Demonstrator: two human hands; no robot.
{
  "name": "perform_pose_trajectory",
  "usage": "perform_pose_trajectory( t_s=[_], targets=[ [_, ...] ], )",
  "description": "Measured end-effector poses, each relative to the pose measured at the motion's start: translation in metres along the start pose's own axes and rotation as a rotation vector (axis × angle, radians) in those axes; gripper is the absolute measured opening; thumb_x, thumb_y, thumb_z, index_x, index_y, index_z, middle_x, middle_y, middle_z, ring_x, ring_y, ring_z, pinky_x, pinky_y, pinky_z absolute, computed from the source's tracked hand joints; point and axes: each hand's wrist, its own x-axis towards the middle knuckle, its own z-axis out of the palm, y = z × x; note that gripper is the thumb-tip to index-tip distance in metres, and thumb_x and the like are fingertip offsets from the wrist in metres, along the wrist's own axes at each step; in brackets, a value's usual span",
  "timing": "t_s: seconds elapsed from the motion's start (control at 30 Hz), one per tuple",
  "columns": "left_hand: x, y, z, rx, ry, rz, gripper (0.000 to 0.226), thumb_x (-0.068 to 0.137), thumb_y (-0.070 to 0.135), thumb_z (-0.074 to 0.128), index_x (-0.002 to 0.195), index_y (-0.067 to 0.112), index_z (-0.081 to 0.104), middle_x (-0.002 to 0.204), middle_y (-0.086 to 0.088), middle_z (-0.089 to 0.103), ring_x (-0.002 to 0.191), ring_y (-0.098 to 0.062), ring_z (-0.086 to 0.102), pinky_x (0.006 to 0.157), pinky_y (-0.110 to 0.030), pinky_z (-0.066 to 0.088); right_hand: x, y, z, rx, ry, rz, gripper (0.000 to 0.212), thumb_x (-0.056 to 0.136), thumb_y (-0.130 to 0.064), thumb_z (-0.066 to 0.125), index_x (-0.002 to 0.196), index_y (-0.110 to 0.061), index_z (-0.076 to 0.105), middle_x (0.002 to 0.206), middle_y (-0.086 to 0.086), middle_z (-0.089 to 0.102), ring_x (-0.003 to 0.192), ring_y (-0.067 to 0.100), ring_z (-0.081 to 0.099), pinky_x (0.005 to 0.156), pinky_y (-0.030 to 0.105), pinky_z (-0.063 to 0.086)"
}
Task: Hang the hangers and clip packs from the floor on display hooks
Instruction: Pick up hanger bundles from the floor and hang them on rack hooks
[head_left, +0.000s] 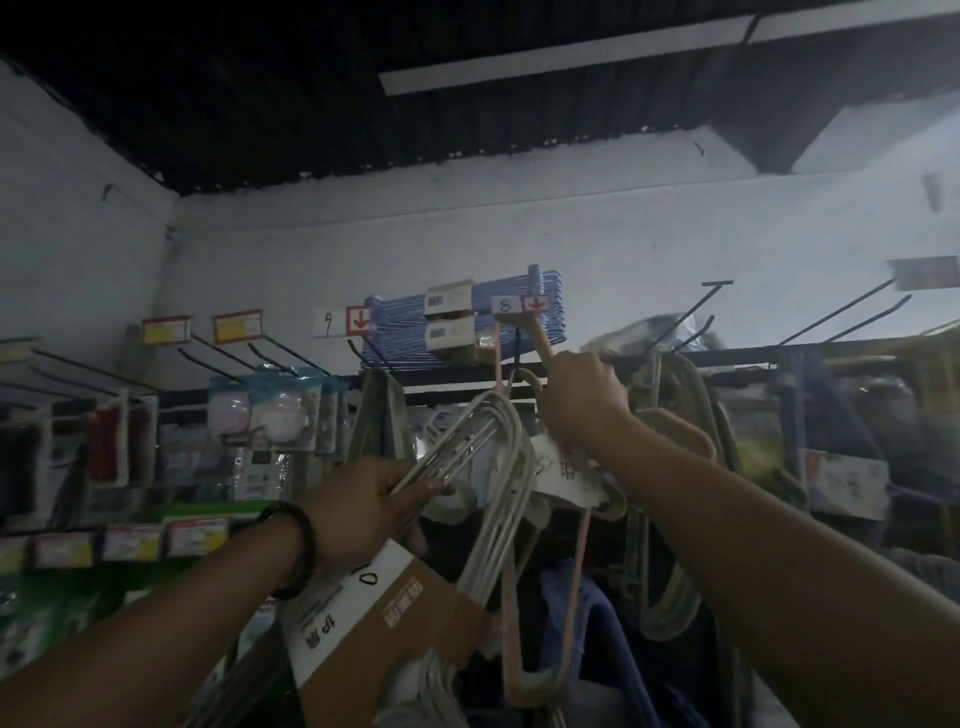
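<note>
One white wall (623, 234) met a dark ceiling (260, 104) above the hooks (685, 314); below them the left grip (363, 512) grasped white hangers (498, 467); the right grip (582, 395) was curled, forefinger up, its hold impossible to tell.

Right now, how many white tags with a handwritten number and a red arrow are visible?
2. The tag marked 9 hangs left of the blue hanger packs; the tag marked 8 is in front of them, above the right hand. Others may be hidden.
</note>
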Motion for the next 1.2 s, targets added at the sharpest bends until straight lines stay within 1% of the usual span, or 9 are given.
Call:
perform_pose_trajectory(
  t_s=[0.13, 0.27, 0.43, 0.57, 0.73, 0.9, 1.0, 1.1, 1.2],
  targets=[
    [0.008, -0.008, 0.001, -0.001, 0.004, 0.003, 0.035, 0.104, 0.054, 0.042, 0.122, 0.038, 0.067, 0.081, 0.004, 0.08, 0.08, -0.016, 0.076, 0.089, -0.045, 0.059, 0.006, -0.003, 0.025, 0.088, -0.042, 0.046, 0.019, 0.1, -0.017, 0.061, 0.114, -0.007, 0.068, 0.093, 0.01, 0.066, 0.091, 0.031, 0.071, 0.075, 0.045, 0.063],
    [0.013, -0.019, 0.008, 0.006, 0.051, -0.045, 0.031, 0.105, 0.053, 0.042, 0.12, 0.04, 0.066, 0.08, 0.007, 0.08, 0.078, -0.015, 0.076, 0.087, -0.044, 0.059, 0.012, 0.001, 0.059, 0.102, -0.175, 0.067, 0.021, 0.101, -0.017, 0.06, 0.119, -0.007, 0.063, 0.09, 0.009, 0.065, 0.073, 0.02, 0.067, 0.056, 0.031, 0.055],
    [0.023, -0.029, 0.021, 0.029, 0.096, -0.071, 0.034, 0.107, 0.052, 0.039, 0.12, 0.037, 0.067, 0.078, 0.01, 0.079, 0.072, -0.005, 0.074, 0.075, -0.03, 0.057, 0.022, 0.016, 0.093, 0.015, -0.416, -0.007, 0.02, 0.099, -0.017, 0.064, 0.114, -0.005, 0.064, 0.106, 0.014, 0.069, 0.089, 0.024, 0.071, 0.084, 0.038, 0.063],
    [0.028, -0.031, 0.038, 0.014, 0.116, -0.107, 0.046, 0.105, 0.051, 0.043, 0.098, 0.019, 0.075, 0.072, -0.001, 0.077, 0.065, -0.01, 0.072, 0.063, -0.023, 0.051, 0.024, 0.021, 0.087, -0.053, -0.547, -0.026, 0.023, 0.095, -0.016, 0.071, 0.115, -0.005, 0.064, 0.11, 0.013, 0.07, 0.094, 0.025, 0.072, 0.09, 0.04, 0.062],
    [0.022, -0.015, 0.064, 0.008, 0.169, -0.098, 0.033, 0.103, 0.055, 0.045, 0.082, 0.036, 0.063, 0.064, 0.009, 0.061, 0.058, 0.0, 0.061, 0.058, -0.02, 0.041, 0.014, 0.024, 0.046, 0.187, -0.427, -0.02, 0.041, 0.109, -0.037, 0.042, 0.114, -0.004, 0.066, 0.083, 0.01, 0.069, 0.051, 0.02, 0.071, 0.048, 0.034, 0.059],
    [0.004, 0.025, 0.086, 0.015, 0.323, -0.098, 0.03, 0.106, 0.052, 0.039, 0.101, 0.037, 0.064, 0.081, 0.014, 0.065, 0.076, 0.001, 0.061, 0.066, -0.011, 0.041, -0.032, 0.033, -0.036, 0.692, -0.647, 0.084, 0.081, 0.097, -0.078, 0.035, 0.113, -0.004, 0.065, 0.089, 0.025, 0.075, 0.068, 0.041, 0.076, 0.06, 0.051, 0.065],
    [-0.005, 0.058, 0.096, 0.044, 0.405, -0.094, 0.026, 0.108, 0.049, 0.035, 0.101, 0.039, 0.058, 0.079, 0.018, 0.056, 0.073, 0.006, 0.05, 0.063, -0.009, 0.035, -0.063, 0.045, -0.055, 0.447, -0.751, -0.085, 0.059, 0.092, -0.07, 0.06, 0.108, -0.014, 0.069, 0.099, 0.017, 0.074, 0.072, 0.032, 0.077, 0.065, 0.045, 0.066],
    [-0.013, 0.091, 0.11, -0.005, 0.423, -0.048, 0.035, 0.109, 0.046, 0.035, 0.098, 0.03, 0.063, 0.078, 0.01, 0.062, 0.072, -0.005, 0.057, 0.072, -0.031, 0.05, -0.09, 0.056, -0.056, 0.172, -0.506, -0.207, 0.042, 0.095, -0.055, 0.063, 0.093, -0.012, 0.067, 0.091, 0.007, 0.071, 0.075, 0.021, 0.07, 0.066, 0.035, 0.06],
    [-0.019, 0.127, 0.126, 0.057, 0.41, -0.056, 0.033, 0.11, 0.042, 0.037, 0.098, 0.024, 0.062, 0.075, 0.005, 0.06, 0.07, -0.013, 0.058, 0.06, -0.029, 0.042, -0.104, 0.075, -0.079, 0.216, -0.4, -0.129, 0.023, 0.097, -0.031, 0.062, 0.089, -0.009, 0.064, 0.091, 0.008, 0.068, 0.08, 0.023, 0.069, 0.062, 0.033, 0.055]
  ],
)
